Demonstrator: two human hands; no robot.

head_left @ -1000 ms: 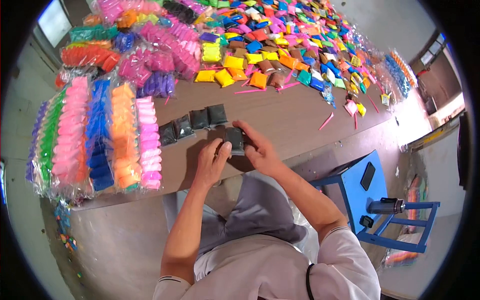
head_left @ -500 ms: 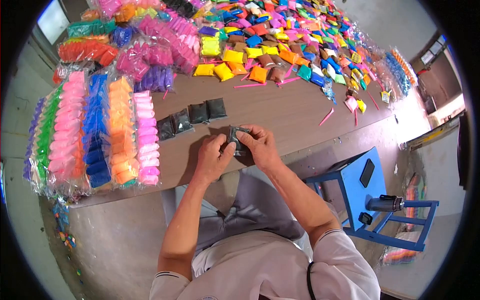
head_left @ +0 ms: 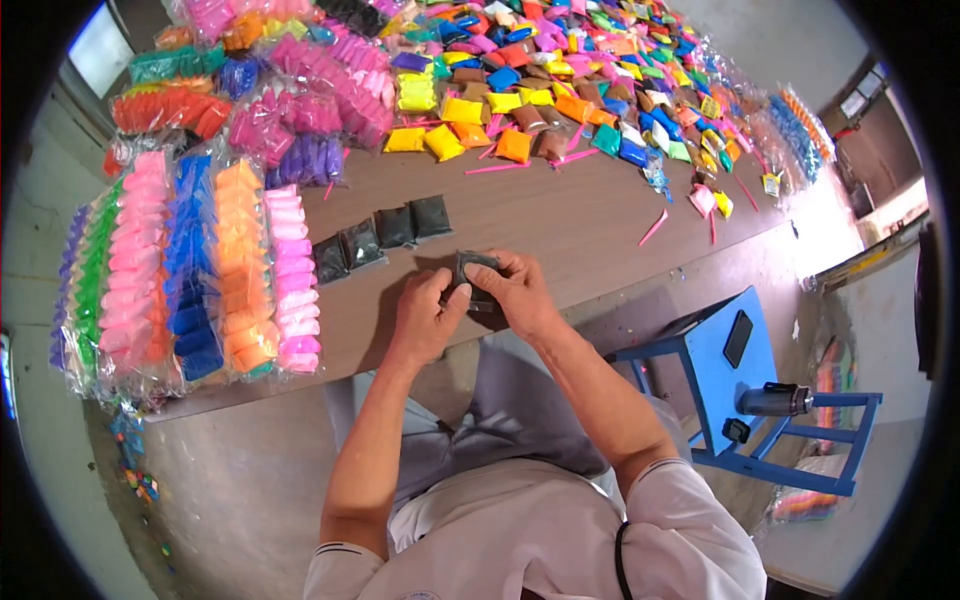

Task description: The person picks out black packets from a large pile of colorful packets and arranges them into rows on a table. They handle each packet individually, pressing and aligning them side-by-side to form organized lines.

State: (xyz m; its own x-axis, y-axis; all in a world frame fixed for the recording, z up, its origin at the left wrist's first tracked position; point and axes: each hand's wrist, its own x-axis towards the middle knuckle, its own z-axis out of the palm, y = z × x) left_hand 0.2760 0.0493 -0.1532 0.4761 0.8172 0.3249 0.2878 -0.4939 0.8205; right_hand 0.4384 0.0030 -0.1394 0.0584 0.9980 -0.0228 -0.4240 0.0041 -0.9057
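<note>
A small black packet (head_left: 482,298) is pinched between my two hands at the table's near edge, above my lap. My right hand (head_left: 520,292) grips it from the right, its thumb laid across the front. On the packet's left side, my left hand (head_left: 428,312) closes thumb and fingers at its edge. The fingers behind the packet are partly hidden. Just beyond my left hand, several like black packets (head_left: 396,228) lie in a slanting row on the brown table (head_left: 560,215).
Clear bags of pink, blue and orange packets (head_left: 240,270) stand at the left. A big heap of loose coloured packets (head_left: 560,70) covers the far side, with pink sticks (head_left: 653,228) nearby. Right of me, a blue stool (head_left: 715,350) bears a phone (head_left: 738,338) and a bottle (head_left: 775,400).
The view has shifted very slightly. Both hands keep the black packet in nearly the same place, and the row of packets lies as before.
</note>
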